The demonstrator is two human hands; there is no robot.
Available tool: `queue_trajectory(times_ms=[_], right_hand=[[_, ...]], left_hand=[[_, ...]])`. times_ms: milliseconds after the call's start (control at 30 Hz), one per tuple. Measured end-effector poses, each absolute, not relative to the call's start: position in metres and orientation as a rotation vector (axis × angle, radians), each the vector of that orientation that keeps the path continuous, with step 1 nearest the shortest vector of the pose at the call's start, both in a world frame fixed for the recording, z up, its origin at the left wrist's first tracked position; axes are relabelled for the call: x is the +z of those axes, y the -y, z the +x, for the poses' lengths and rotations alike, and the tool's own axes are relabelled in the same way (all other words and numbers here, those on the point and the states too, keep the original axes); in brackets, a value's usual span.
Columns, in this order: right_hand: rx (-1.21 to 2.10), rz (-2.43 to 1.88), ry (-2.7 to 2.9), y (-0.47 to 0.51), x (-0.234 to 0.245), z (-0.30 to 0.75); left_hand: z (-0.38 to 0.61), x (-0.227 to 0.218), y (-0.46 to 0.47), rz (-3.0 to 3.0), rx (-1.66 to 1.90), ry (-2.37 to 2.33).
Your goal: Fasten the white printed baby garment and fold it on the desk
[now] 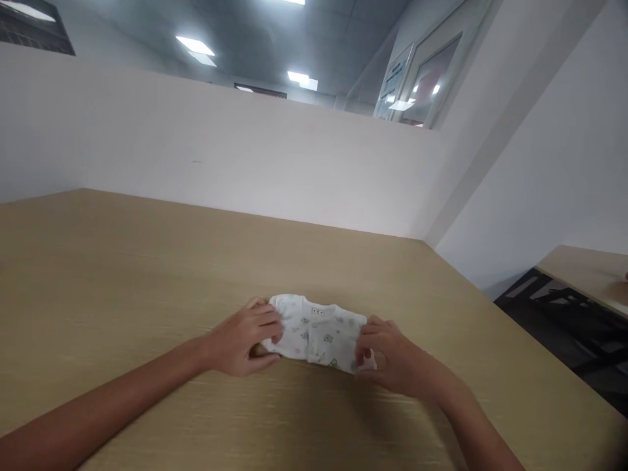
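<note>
A small white baby garment with a pale printed pattern lies folded on the wooden table. My left hand pinches its left end, fingers curled over the cloth. My right hand grips its right end, thumb and fingers closed on the fabric. The garment is stretched flat between the two hands, its neckline facing away from me.
A white partition wall stands along the table's far edge. The table's right edge drops to a dark floor gap. A second wooden table sits at the far right, with part of another person's hand at its edge.
</note>
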State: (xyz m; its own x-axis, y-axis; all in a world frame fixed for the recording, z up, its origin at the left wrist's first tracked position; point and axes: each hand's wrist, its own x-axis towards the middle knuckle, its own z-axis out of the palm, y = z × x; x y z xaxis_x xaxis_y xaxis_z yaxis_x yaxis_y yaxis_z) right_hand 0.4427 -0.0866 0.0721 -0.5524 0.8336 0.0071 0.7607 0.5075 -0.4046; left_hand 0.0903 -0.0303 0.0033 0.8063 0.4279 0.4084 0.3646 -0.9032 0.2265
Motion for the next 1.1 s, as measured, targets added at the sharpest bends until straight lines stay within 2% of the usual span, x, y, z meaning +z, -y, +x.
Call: queue_trajectory(times_ms=[67,233,467,600,1100], right_hand=[[0.536,-1.354,2.464,0.084,0.071,0.442],[0.266,-1.254,2.167,0.065,0.044,0.423],[0.196,-1.504,2.465,0.06,-0.005,0.394],[0.191,-1.536,2.535,0.061,-0.004,0.395],[0.218,-1.484,2.493,0.046,-0.013,0.415]], left_hand=[[0.093,0.01,0.034,2.777,0.713,-0.667],[0.119,0.021,0.029,2.664,0.853,-0.923],[0.139,-0.036,0.018,2.806,0.544,-1.064],[0.134,-0.053,0.018,2.883,0.561,-1.105],[0.139,-0.055,0.019,2.857,0.657,-1.28]])
